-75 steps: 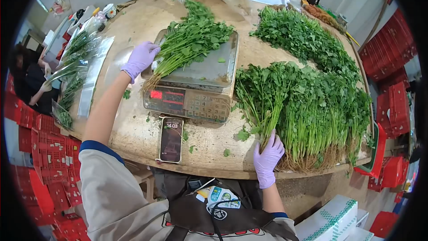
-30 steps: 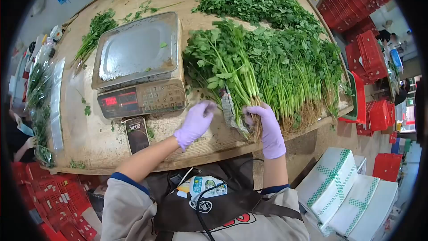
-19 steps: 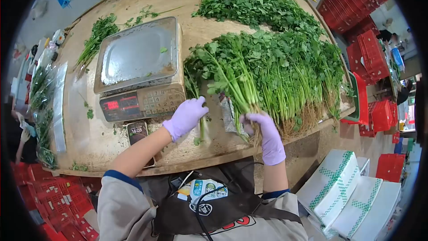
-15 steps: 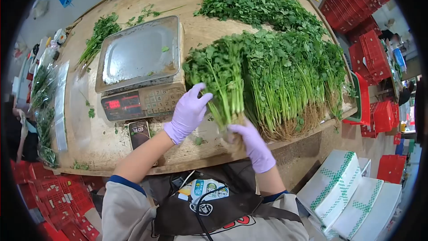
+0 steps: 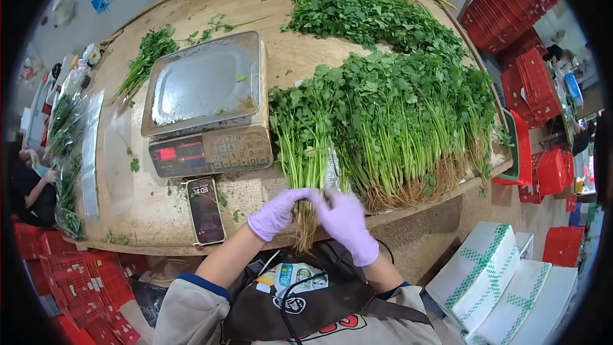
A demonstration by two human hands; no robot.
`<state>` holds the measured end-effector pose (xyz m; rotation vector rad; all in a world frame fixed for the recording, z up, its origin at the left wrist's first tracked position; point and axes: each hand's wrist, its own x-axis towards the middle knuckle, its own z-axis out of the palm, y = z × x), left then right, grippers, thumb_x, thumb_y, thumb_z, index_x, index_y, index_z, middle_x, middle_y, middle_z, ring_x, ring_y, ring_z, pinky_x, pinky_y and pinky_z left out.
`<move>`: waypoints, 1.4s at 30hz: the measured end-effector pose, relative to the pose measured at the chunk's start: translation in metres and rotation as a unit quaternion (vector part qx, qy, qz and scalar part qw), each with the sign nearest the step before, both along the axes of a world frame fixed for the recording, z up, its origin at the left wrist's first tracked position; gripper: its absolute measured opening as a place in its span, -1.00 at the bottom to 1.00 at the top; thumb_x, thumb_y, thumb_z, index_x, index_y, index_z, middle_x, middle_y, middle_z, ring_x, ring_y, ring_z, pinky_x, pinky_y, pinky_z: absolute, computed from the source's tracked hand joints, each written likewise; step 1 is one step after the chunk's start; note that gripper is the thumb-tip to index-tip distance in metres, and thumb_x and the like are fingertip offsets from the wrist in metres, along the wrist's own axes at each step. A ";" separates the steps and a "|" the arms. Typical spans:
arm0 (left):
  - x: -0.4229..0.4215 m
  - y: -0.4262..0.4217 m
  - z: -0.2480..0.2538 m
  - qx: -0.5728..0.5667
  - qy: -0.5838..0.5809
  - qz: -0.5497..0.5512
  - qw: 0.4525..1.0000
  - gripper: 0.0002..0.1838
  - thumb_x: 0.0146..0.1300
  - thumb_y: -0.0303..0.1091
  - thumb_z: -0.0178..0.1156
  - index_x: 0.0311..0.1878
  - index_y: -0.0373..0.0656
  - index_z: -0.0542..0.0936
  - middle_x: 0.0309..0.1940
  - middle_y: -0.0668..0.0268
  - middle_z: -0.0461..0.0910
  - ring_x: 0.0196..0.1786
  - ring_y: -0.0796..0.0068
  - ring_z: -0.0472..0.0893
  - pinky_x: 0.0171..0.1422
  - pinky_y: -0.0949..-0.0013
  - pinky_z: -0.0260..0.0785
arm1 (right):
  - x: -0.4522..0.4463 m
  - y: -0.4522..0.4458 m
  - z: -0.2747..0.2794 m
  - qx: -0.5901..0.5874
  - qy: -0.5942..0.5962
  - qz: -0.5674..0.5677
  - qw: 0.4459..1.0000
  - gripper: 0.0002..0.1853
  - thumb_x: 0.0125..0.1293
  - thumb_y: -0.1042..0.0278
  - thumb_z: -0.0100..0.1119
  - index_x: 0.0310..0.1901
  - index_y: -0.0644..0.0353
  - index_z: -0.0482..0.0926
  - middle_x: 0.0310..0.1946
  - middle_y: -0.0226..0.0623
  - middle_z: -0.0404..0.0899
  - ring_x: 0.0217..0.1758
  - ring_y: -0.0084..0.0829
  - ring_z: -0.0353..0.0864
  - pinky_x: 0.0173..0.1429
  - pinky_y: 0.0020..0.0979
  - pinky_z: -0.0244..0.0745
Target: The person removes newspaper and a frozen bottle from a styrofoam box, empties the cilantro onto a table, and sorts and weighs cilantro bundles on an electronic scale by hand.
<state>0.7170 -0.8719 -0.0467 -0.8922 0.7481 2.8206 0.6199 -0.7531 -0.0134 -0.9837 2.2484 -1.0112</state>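
Observation:
A bunch of coriander-like greens (image 5: 300, 147) stretches away from me, leaves toward the pile and brown roots (image 5: 306, 233) over the table's front edge. My left hand (image 5: 278, 214), in a light purple glove, is closed around its lower stems. My right hand (image 5: 348, 227), gloved the same way, meets the left at the stems, fingers closed there and partly hidden. A white printed strip (image 5: 332, 169) shows between this bunch and the big pile of greens (image 5: 415, 128) on the right; I cannot tell whether the right hand touches it.
To the left stand a scale (image 5: 204, 102) with a lit red display and a phone (image 5: 205, 211). A small bunch (image 5: 147, 57) and bagged greens (image 5: 67, 153) lie farther left. More greens (image 5: 377, 13) are at the back. White foam boxes (image 5: 479, 275) and red crates (image 5: 530, 89) stand right.
The bunch has come down and left onto the table, its roots now over the front edge. My left hand, earlier open beside it, has closed on the stems alongside my right. The phone is uncovered.

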 end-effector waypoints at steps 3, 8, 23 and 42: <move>-0.002 0.009 -0.018 -0.070 -0.081 0.004 0.994 -0.73 0.18 -0.39 0.22 -0.06 -0.27 0.59 -0.17 0.28 0.64 -0.12 0.48 0.61 0.01 0.41 0.43 | -0.023 -0.011 0.005 -0.052 0.251 -0.030 0.966 -0.72 0.13 0.12 0.26 -0.56 0.10 0.50 -0.62 -0.30 0.52 -0.55 -0.27 0.53 -0.32 -0.28 0.36; 0.000 0.022 -0.018 -0.137 -0.056 0.005 0.989 -0.73 0.15 -0.47 0.22 -0.06 -0.30 0.58 -0.22 0.29 0.64 -0.16 0.50 0.62 -0.07 0.40 0.45 | -0.035 -0.036 -0.030 -0.061 0.319 -0.032 0.945 -0.81 0.12 0.21 0.24 -0.40 0.12 0.53 -0.51 -0.29 0.54 -0.48 -0.24 0.54 -0.32 -0.26 0.36; 0.004 0.013 -0.012 -0.119 -0.008 0.005 0.993 -0.64 0.09 -0.62 0.22 0.01 -0.31 0.52 -0.15 0.27 0.62 -0.11 0.42 0.62 0.00 0.38 0.48 | -0.046 0.078 0.017 -0.535 -0.505 -0.128 0.666 -0.73 0.26 0.31 0.12 -0.06 0.26 0.46 -0.20 -0.24 0.53 -0.47 -0.54 0.41 -0.48 -0.58 0.34; -0.004 -0.019 0.028 -0.545 -0.038 -0.104 0.831 -0.52 -0.02 -0.42 0.32 0.03 -0.27 0.48 -0.25 0.23 0.63 -0.27 0.52 0.60 -0.16 0.41 0.46 | -0.011 0.007 -0.040 -0.204 -0.497 -0.225 0.813 -0.80 0.40 0.26 0.00 -0.07 0.18 0.43 -0.37 -0.32 0.52 -0.37 -0.45 0.53 -0.21 -0.43 0.50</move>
